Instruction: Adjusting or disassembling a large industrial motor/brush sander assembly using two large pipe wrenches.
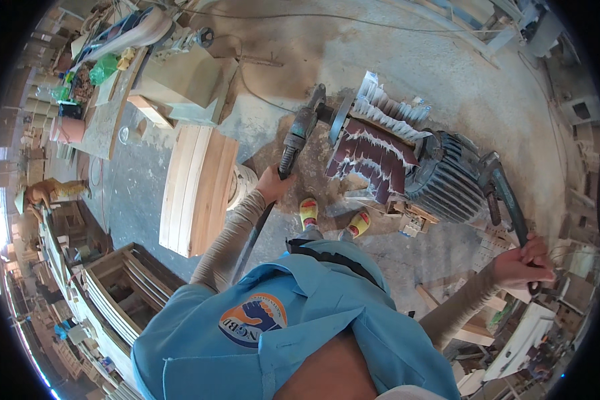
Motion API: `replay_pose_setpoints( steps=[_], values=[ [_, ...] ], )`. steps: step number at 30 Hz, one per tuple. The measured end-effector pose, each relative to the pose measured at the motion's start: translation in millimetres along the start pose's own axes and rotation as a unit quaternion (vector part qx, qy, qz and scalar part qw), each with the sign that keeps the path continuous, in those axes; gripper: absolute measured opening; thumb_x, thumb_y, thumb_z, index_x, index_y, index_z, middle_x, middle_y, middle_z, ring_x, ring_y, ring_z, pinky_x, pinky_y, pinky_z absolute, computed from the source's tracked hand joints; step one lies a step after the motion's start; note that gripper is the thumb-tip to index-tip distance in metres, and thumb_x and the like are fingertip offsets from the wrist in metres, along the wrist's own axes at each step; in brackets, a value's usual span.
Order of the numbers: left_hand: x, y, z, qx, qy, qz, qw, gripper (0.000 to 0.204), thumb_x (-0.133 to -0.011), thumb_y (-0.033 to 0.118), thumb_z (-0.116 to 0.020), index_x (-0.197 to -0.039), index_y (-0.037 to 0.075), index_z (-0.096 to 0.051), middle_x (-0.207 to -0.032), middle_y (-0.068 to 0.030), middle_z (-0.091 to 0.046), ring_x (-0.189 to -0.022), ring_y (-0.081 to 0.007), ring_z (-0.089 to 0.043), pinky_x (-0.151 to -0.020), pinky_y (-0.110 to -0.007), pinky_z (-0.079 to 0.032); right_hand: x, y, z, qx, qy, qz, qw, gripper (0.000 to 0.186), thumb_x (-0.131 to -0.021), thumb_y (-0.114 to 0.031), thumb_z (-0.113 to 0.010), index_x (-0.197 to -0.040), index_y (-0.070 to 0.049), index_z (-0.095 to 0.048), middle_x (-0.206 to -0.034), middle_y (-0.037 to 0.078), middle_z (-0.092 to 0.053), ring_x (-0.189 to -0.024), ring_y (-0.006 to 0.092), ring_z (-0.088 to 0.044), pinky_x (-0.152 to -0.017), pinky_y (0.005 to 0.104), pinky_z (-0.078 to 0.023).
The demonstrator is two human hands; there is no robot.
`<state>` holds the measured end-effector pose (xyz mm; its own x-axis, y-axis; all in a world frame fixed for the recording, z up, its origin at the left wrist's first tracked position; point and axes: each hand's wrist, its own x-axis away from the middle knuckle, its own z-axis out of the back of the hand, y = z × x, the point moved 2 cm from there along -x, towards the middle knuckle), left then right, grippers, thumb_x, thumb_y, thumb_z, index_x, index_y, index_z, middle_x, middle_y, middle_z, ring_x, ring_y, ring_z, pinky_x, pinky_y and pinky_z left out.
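Observation:
My left hand [273, 185] is closed round the long dark handle of a pipe wrench [300, 130]. Its head meets the shaft end beside a round metal flange [341, 120]. My right hand [523, 263] grips the handle of a second pipe wrench [510, 197], whose jaws sit at the far right end of an electric motor [447, 183]. Between the flange and the finned motor body is a sanding flap wheel [373, 157] with frayed brown abrasive strips and white bristles. How firmly either jaw bites is too small to tell.
A stack of light wooden boards [197, 190] stands left of my left arm. Behind it are a beige machine housing [187, 83] and a cluttered workbench [110, 113]. My yellow sandals [309, 211] are on the concrete floor near the motor. Wood pieces [473, 330] lie under my right forearm.

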<state>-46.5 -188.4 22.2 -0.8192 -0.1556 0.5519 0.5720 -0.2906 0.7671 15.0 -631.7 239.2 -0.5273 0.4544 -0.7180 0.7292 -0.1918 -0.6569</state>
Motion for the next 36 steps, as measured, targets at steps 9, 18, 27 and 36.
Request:
replay_pose_setpoints(
  steps=[9, 18, 27, 36],
  values=[
    [-1.4, 1.1, 0.4, -0.016, -0.016, -0.013, 1.0, 0.024, -0.077, 0.019, -0.057, -0.088, 0.0, -0.047, -0.053, -0.0062, -0.049, -0.036, -0.0158, -0.05, -0.032, -0.031, -0.042, -43.2, -42.9, -8.8, 0.036, 0.05, -0.075, 0.995, 0.053, -0.087, -0.054, -0.04, -0.054, -0.015, -0.024, -0.053, -0.002, -0.018, -0.052, 0.0109, -0.023, -0.053, 0.0268, -0.026],
    [-7.3, -5.0, -2.7, -0.019, 0.0, 0.007, 1.0, 0.024, -0.076, 0.018, -0.058, -0.086, -0.001, -0.05, -0.056, -0.0094, -0.052, -0.039, -0.0181, -0.053, -0.036, -0.033, -0.042, -31.3, -35.0, -12.9, -0.073, -0.027, -0.185, 0.98, 0.052, -0.082, -0.06, -0.041, -0.063, -0.013, -0.031, -0.051, -0.002, -0.021, -0.048, 0.0081, -0.02, -0.046, 0.0229, -0.02],
    [-4.5, -3.3, -7.9, -0.063, 0.025, -0.002, 0.998, 0.029, -0.075, 0.02, -0.058, -0.092, -0.002, -0.05, -0.059, -0.0145, -0.056, -0.047, -0.0249, -0.059, -0.041, -0.036, -0.045, 40.6, 25.0, -26.5, 0.015, -0.149, -0.403, 0.903, 0.047, -0.089, -0.052, -0.035, -0.069, -0.01, -0.037, -0.052, -0.004, -0.024, -0.044, 0.0059, -0.022, -0.041, 0.0226, -0.018],
    [-0.5, 1.7, -10.8, -0.045, 0.029, -0.003, 0.999, 0.027, -0.076, 0.019, -0.058, -0.091, -0.001, -0.05, -0.055, -0.01, -0.053, -0.041, -0.0199, -0.055, -0.038, -0.034, -0.043, 130.9, 34.4, -73.8, 0.028, -0.338, -0.457, 0.822, 0.035, -0.09, -0.032, -0.045, -0.073, -0.004, -0.055, -0.053, -0.006, -0.036, -0.048, 0.0028, -0.029, -0.043, 0.0212, -0.022]
  ],
)
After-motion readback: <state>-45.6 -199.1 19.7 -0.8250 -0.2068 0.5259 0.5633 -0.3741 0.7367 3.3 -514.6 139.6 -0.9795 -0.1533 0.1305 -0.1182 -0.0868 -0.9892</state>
